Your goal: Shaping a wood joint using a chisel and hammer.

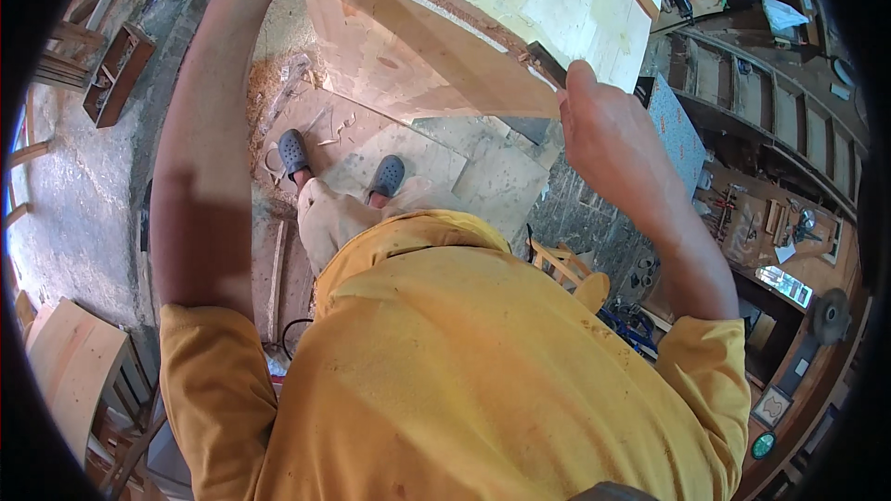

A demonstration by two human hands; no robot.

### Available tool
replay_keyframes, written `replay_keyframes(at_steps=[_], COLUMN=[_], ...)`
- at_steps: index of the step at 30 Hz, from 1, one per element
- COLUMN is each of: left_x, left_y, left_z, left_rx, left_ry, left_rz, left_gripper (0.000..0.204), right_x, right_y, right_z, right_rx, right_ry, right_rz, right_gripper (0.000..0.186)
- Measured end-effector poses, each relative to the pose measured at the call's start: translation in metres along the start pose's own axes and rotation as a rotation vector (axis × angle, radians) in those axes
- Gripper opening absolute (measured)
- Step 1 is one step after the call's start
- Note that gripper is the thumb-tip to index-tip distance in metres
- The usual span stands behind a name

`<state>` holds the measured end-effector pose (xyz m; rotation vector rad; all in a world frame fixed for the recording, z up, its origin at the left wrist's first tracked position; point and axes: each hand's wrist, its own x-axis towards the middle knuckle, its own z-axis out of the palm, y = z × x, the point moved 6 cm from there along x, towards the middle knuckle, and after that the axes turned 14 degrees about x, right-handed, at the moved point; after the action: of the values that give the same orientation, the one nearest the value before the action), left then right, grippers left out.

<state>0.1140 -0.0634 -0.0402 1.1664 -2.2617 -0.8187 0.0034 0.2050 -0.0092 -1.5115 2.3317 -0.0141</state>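
Observation:
My right hand (pixel 613 130) is closed round a short, dark metal tool (pixel 549 66), its thumb lying along the top. The tool's far end meets the edge of a long brown wooden strip (pixel 455 11); its exact kind is hard to make out. This strip runs along the near edge of a pale wooden board (pixel 557 0). Below it hangs a broad plywood panel (pixel 390 51). My left forearm (pixel 213 102) reaches up to the top rim of the head view, where the hand itself is cut off.
Wood shavings (pixel 278 83) litter the floor by my feet. At left lies an open wooden box (pixel 119 74) on a grey surface. A ladder-like wooden frame (pixel 756 97) and a tool-covered bench (pixel 761 213) stand at right. A wooden chair (pixel 79 353) is at lower left.

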Motion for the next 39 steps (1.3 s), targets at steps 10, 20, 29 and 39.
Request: replay_keyframes(at_steps=[10,20,29,39], left_x=[0.005,0.008,-0.078,-0.103], left_y=[-0.008,-0.013,0.064,0.091], left_z=[0.0,0.007,0.006,0.056], left_rx=[0.089,0.053,0.062,0.147], left_ry=[0.094,-0.091,0.324,-0.039], left_rz=[-0.006,-0.012,0.744,0.874], left_gripper=[0.059,0.061,0.036,0.013], right_x=[-0.015,0.008,0.015,-0.02], right_y=[-0.019,-0.007,-0.007,0.012], right_z=[0.013,-0.019,-0.014,-0.029], right_rx=[-0.021,-0.102,-0.161,-0.091], right_ry=[0.091,-0.077,-0.028,0.043], right_rz=[0.137,-0.046,-0.131,-0.034], right_gripper=[0.009,0.011,0.01,0.017])
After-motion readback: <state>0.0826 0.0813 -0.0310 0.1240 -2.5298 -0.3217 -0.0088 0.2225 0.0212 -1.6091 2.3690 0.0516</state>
